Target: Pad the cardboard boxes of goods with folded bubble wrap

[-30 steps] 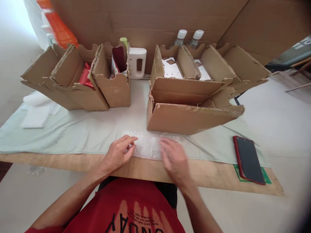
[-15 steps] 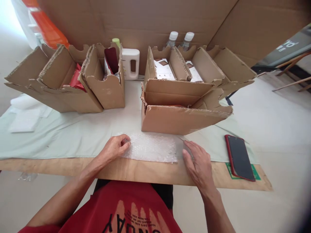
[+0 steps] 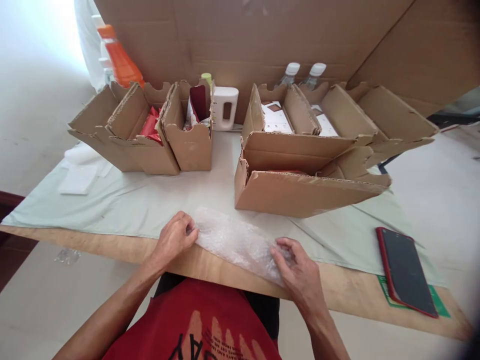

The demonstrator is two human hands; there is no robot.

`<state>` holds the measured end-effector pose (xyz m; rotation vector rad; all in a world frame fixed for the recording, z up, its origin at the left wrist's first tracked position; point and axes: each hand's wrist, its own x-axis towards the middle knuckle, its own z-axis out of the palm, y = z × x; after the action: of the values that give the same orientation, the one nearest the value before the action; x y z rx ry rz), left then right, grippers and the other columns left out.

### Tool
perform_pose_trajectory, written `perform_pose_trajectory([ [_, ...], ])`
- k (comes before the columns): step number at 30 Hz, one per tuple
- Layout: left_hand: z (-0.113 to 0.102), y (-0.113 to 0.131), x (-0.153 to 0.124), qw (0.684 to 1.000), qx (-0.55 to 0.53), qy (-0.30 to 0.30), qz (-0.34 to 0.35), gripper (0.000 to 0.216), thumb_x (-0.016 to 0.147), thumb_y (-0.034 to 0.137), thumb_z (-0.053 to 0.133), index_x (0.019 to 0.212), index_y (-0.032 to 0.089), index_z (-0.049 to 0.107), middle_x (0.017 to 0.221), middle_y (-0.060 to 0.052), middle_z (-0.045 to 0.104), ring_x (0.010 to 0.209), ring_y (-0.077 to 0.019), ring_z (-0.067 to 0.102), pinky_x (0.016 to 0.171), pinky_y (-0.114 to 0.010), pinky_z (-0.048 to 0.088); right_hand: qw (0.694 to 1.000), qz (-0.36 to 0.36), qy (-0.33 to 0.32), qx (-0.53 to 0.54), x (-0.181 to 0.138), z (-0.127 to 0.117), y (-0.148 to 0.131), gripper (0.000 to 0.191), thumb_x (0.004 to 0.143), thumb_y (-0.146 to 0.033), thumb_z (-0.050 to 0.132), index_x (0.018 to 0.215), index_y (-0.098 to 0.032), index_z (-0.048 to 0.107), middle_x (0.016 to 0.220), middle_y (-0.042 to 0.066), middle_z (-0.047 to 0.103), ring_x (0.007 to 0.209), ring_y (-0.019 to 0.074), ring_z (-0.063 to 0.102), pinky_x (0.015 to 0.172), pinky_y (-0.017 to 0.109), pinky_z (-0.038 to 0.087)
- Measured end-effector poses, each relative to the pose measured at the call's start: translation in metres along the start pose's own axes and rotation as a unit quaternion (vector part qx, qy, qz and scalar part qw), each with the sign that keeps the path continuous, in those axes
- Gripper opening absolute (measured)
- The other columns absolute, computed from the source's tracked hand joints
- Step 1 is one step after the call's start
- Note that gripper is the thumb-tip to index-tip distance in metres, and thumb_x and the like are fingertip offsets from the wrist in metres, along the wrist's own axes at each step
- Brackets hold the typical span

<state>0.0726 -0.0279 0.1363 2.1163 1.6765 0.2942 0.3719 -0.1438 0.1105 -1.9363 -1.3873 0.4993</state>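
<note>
A clear piece of bubble wrap (image 3: 236,241) lies along the table's front edge, slanting down to the right and partly over the bare wood. At its left end, my left hand (image 3: 177,235) is closed, with thumb and fingertips pinching the corner. My right hand (image 3: 300,270) is curled round the right end, its thumb and fingers on the plastic. Just behind the wrap stands an open cardboard box (image 3: 311,192) with something red inside, mostly hidden by the front wall.
More open cardboard boxes stand at the left (image 3: 140,152) and back right (image 3: 393,112). A white handled jug (image 3: 233,112) is between them. White foam sheets (image 3: 78,180) lie at the left. A red-cased phone (image 3: 407,270) rests at the right, above a green card.
My right hand has gone from beside the bubble wrap to gripping its right end. The wrap now slants more. The whole view has shifted, with the boxes appearing further right.
</note>
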Motion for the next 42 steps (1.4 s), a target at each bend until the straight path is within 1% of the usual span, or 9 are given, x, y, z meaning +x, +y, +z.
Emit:
perform_pose_trajectory([
  [7,-0.037,0.009,0.06,0.995,0.018,0.061,0.08,0.025,0.087,0.017,0.055,0.11,0.019,0.065,0.088,-0.004,0.073,0.08,-0.0223,0.069,0.075,-0.034,0.052,0.926,0.142,-0.182,0.3,-0.055,0.032,-0.047,0.079,0.095,-0.045,0.059,0.162,-0.024,0.025,0.089,0.003,0.067,0.063,0.016,0.061,0.056,0.029,0.053],
  [11,-0.023,0.012,0.09,0.988,0.037,0.064,0.132,0.051,0.083,0.013,0.064,0.134,0.013,0.058,0.12,-0.016,0.07,0.112,-0.0335,0.065,0.096,-0.05,0.052,0.918,0.146,-0.245,0.276,-0.055,0.05,-0.063,0.068,0.092,-0.042,0.06,0.156,-0.026,0.042,0.09,0.004,0.065,0.061,0.0143,0.058,0.049,0.026,0.049],
  [15,-0.009,-0.014,0.035,0.968,0.001,0.069,0.24,0.046,0.086,0.003,0.05,0.13,0.015,0.061,0.133,-0.015,0.065,0.126,-0.0307,0.057,0.107,-0.051,0.049,0.921,0.129,-0.275,0.242,-0.045,0.05,-0.062,0.049,0.09,-0.047,0.063,0.13,-0.02,0.069,0.079,0.003,0.066,0.058,0.0136,0.052,0.05,0.026,0.047],
  [20,-0.002,-0.028,-0.063,0.935,-0.056,-0.001,0.35,0.063,0.08,0.0,0.052,0.141,0.016,0.053,0.152,-0.017,0.052,0.15,-0.0347,0.033,0.117,-0.059,0.039,0.87,0.206,-0.289,0.342,-0.039,0.045,-0.061,0.05,0.087,-0.053,0.069,0.121,-0.017,0.071,0.062,-0.001,0.063,0.049,0.01,0.047,0.052,0.025,0.042],
  [25,0.015,-0.009,-0.065,0.938,-0.153,0.073,0.302,0.033,0.09,0.007,0.053,0.118,0.018,0.065,0.108,-0.01,0.074,0.111,-0.0267,0.065,0.096,-0.045,0.053,0.819,0.232,-0.281,0.443,-0.041,0.041,-0.067,0.056,0.087,-0.056,0.071,0.128,-0.017,0.065,0.075,0.007,0.074,0.053,0.0124,0.057,0.048,0.023,0.042],
  [28,0.02,-0.003,-0.051,0.963,-0.222,0.042,0.147,0.019,0.093,0.014,0.052,0.101,0.019,0.068,0.084,-0.004,0.07,0.08,-0.0189,0.065,0.075,-0.033,0.052,0.854,0.183,-0.22,0.434,-0.04,0.031,-0.068,0.053,0.089,-0.05,0.072,0.134,-0.023,0.061,0.088,0.006,0.074,0.054,0.0119,0.061,0.047,0.024,0.046],
  [34,0.025,-0.004,-0.046,0.965,-0.262,0.017,0.025,0.054,0.09,0.025,0.054,0.143,0.014,0.05,0.068,0.005,0.053,0.067,-0.0152,0.054,0.069,-0.028,0.047,0.97,-0.103,-0.07,0.207,-0.027,0.029,-0.073,0.027,0.096,-0.024,0.063,0.122,-0.027,0.069,0.101,0.006,0.076,0.088,0.0206,0.071,0.081,0.037,0.061],
  [38,0.031,-0.003,-0.045,0.964,-0.262,0.033,0.033,0.059,0.09,0.024,0.052,0.148,0.014,0.046,0.065,0.007,0.044,0.06,-0.0137,0.047,0.063,-0.027,0.045,0.942,-0.315,-0.113,0.034,-0.012,0.054,-0.077,0.043,0.093,-0.009,0.052,0.131,-0.025,0.064,0.13,0.01,0.071,0.125,0.0276,0.062,0.101,0.049,0.053],
  [42,0.035,-0.004,-0.047,0.964,-0.255,0.056,0.054,0.058,0.092,0.021,0.052,0.149,0.016,0.043,0.07,0.004,0.056,0.067,-0.016,0.058,0.07,-0.03,0.052,0.918,-0.358,-0.156,-0.076,-0.004,0.074,-0.072,0.044,0.093,-0.012,0.052,0.135,-0.02,0.061,0.142,0.013,0.064,0.137,0.0313,0.053,0.101,0.052,0.05],
])
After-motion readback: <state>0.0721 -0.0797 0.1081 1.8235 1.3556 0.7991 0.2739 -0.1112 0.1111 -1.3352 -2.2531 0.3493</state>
